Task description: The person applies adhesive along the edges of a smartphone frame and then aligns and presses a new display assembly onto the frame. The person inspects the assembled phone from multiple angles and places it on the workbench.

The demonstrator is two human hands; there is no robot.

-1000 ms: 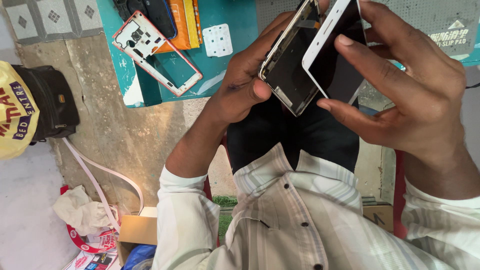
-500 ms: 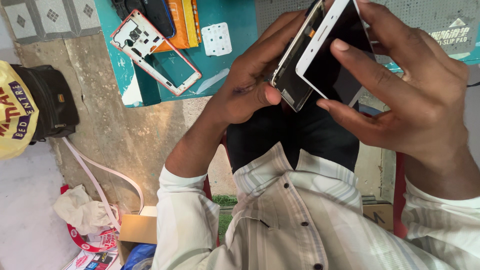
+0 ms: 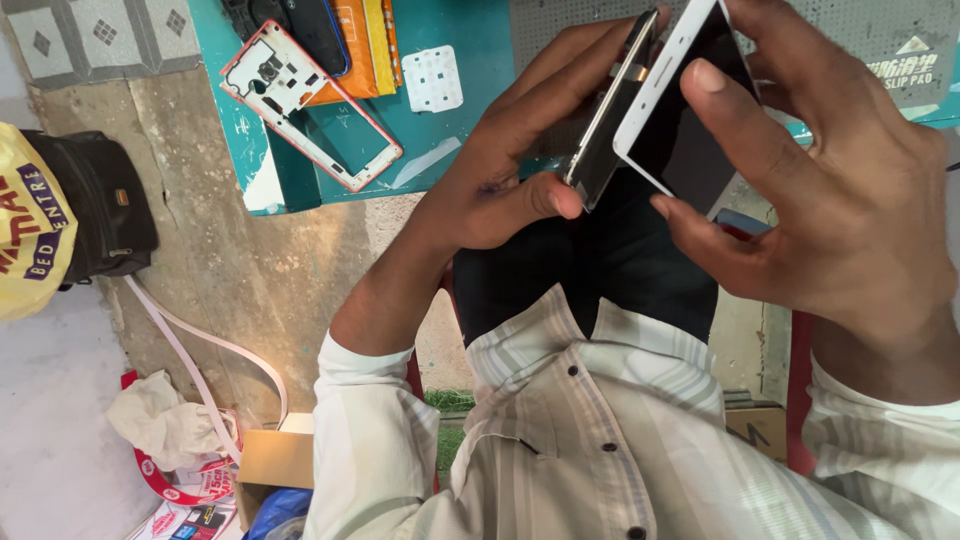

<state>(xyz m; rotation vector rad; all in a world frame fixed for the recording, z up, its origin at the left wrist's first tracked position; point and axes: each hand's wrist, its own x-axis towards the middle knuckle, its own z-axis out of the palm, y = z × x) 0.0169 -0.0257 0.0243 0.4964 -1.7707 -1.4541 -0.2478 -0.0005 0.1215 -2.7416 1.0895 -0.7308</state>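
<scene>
While both hands work above the lap, the step in hand appears to be parting a phone's screen panel (image 3: 680,110) from its body (image 3: 605,125). The right hand (image 3: 830,210) clamps the white-edged panel, thumb on the dark glass and fingers behind it. The left hand (image 3: 520,170) grips the metallic body edge-on, thumb pressed at its lower corner, fingers curled along its back. The two parts stand at an angle, close at the bottom and apart at the top. The next move likely calls for slow, even widening of that gap, minding any cable hidden between them.

On the teal bench (image 3: 460,30) lie a grey work mat (image 3: 860,40), an empty red-rimmed phone frame (image 3: 310,105), orange packets (image 3: 360,45) and a white perforated pad (image 3: 433,78). On the floor: a yellow printed bag (image 3: 30,225), a black pouch (image 3: 100,205) and a cardboard box (image 3: 275,460).
</scene>
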